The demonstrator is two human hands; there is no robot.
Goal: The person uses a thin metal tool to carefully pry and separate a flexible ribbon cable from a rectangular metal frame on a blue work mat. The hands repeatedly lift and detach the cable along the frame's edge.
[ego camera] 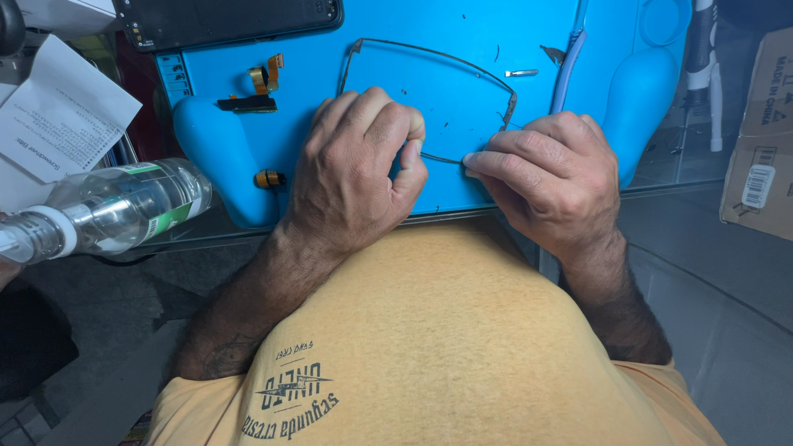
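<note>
A thin dark metal frame [438,56], bent out of shape, lies on a blue work mat [462,25]. My left hand [355,169] rests on the mat's near edge and pinches the frame's near strip between thumb and fingers. My right hand [553,177] grips the same strip a little to the right, fingertips pressed on it near the frame's right corner.
A dark phone body [223,21] lies at the mat's far left. Small flex cable parts [260,83], a gold round piece [268,177] and a small metal bit [520,73] sit on the mat. A plastic bottle [107,206], papers [58,116] and a cardboard box [760,140] flank it.
</note>
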